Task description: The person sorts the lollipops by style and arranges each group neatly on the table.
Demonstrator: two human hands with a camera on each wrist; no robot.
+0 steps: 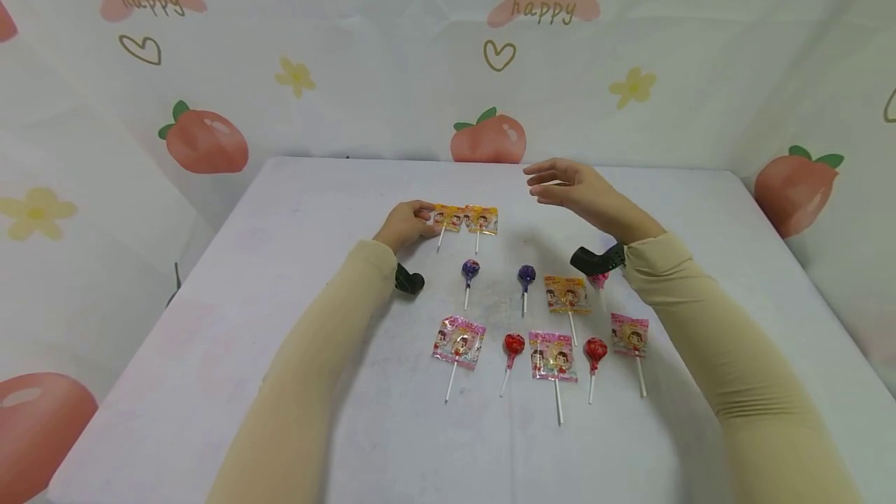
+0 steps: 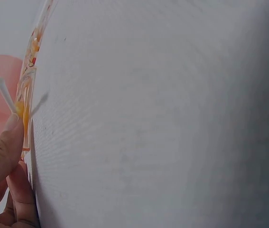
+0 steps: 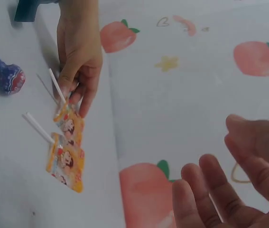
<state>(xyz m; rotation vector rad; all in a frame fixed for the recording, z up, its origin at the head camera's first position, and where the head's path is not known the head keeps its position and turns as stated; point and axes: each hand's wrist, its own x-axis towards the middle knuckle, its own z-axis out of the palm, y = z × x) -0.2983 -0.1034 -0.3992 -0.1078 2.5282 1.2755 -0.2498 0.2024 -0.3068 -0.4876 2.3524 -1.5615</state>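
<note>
My left hand [image 1: 407,224] pinches the edge of a yellow-wrapped lollipop [image 1: 446,218] at the back of the table. Its thumb lies by the white stick in the left wrist view. A second yellow-wrapped lollipop [image 1: 481,220] lies right beside it, their wrappers touching or overlapping. My right hand [image 1: 567,183] is raised over the back of the table, fingers apart and loosely bent, holding nothing; in the right wrist view its fingers [image 3: 210,175] show bare. Nearer me lie two purple ball lollipops [image 1: 470,269] [image 1: 526,275].
Toward the front right lie a third yellow-wrapped lollipop [image 1: 567,295], red ball lollipops [image 1: 514,345] and pink-wrapped lollipops [image 1: 458,342]. A pink lollipop [image 1: 599,280] is partly hidden by the black wrist camera [image 1: 595,260]. A patterned cloth [image 1: 392,53] hangs behind the white table [image 1: 189,317].
</note>
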